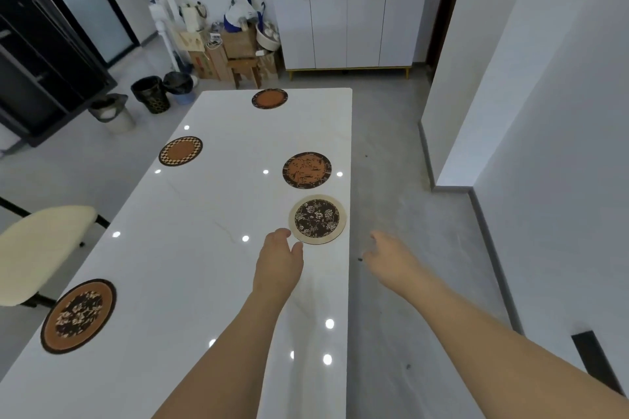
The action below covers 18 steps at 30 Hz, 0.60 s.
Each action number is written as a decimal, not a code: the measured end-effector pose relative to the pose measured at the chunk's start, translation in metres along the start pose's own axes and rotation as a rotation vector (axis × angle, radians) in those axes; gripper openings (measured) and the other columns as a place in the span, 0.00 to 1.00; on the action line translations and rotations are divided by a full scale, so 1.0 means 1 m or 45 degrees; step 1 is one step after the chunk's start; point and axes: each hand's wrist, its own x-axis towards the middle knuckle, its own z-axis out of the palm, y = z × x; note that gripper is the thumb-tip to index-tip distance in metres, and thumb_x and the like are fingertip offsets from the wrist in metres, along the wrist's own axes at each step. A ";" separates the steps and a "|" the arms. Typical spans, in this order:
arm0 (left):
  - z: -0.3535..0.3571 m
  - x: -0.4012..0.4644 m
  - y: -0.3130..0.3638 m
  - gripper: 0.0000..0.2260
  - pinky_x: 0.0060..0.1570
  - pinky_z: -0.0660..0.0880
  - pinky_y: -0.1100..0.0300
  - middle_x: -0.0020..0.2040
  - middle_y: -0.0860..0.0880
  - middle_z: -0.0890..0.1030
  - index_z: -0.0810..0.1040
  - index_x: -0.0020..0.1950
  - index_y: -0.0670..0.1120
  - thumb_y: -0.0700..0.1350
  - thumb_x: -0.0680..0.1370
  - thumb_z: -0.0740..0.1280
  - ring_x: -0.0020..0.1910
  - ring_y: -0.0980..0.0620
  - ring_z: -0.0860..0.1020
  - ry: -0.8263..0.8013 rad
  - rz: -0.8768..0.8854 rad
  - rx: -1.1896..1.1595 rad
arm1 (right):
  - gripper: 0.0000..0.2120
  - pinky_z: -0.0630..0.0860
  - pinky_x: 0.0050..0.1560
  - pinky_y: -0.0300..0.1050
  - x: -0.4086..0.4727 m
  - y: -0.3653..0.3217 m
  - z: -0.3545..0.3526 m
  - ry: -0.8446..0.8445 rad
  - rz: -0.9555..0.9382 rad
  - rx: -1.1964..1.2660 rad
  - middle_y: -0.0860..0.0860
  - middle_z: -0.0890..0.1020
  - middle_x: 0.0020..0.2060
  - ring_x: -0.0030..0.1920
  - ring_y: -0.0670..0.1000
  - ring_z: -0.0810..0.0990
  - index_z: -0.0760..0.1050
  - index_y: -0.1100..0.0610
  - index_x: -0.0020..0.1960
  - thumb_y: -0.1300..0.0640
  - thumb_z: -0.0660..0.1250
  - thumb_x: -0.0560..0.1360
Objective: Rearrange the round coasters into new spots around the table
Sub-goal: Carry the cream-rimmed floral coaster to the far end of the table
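Several round coasters lie on the glossy white table [211, 201]. A cream-rimmed dark floral coaster [317, 218] sits near the right edge. Beyond it lies a brown coaster with an orange pattern [307, 170]. A checker-rimmed coaster [180, 151] is at mid-left, an orange one [269, 98] at the far end, and an orange-rimmed floral one [79, 315] at the near left edge. My left hand [279, 257] hovers just left of the cream-rimmed coaster, fingers apart, holding nothing. My right hand [388, 257] hangs past the table's right edge over the floor, loosely open and empty.
A cream-cushioned chair [37, 248] stands at the table's left side. Bins [151, 93] and stacked boxes [221, 51] crowd the floor beyond the far end, beside a white cabinet [347, 13]. Grey floor and a white wall corner [452, 153] lie to the right.
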 end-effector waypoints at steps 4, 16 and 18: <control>0.023 0.073 -0.013 0.20 0.54 0.68 0.58 0.68 0.45 0.72 0.68 0.70 0.43 0.50 0.80 0.61 0.64 0.46 0.73 0.013 -0.131 -0.172 | 0.06 0.68 0.40 0.42 0.079 -0.009 0.020 -0.009 -0.037 0.044 0.52 0.72 0.54 0.48 0.51 0.71 0.67 0.57 0.52 0.57 0.59 0.77; 0.141 0.186 -0.090 0.22 0.67 0.62 0.46 0.66 0.46 0.72 0.69 0.67 0.46 0.57 0.79 0.54 0.66 0.44 0.67 0.403 0.167 0.539 | 0.22 0.65 0.65 0.53 0.266 0.008 0.129 0.605 -0.082 -0.360 0.55 0.69 0.65 0.64 0.57 0.67 0.66 0.58 0.70 0.51 0.55 0.78; 0.143 0.188 -0.095 0.20 0.66 0.63 0.46 0.65 0.48 0.73 0.71 0.65 0.46 0.56 0.79 0.55 0.64 0.45 0.68 0.397 0.189 0.533 | 0.21 0.67 0.61 0.54 0.269 0.012 0.140 0.715 -0.083 -0.397 0.55 0.72 0.62 0.61 0.58 0.70 0.69 0.57 0.68 0.51 0.57 0.77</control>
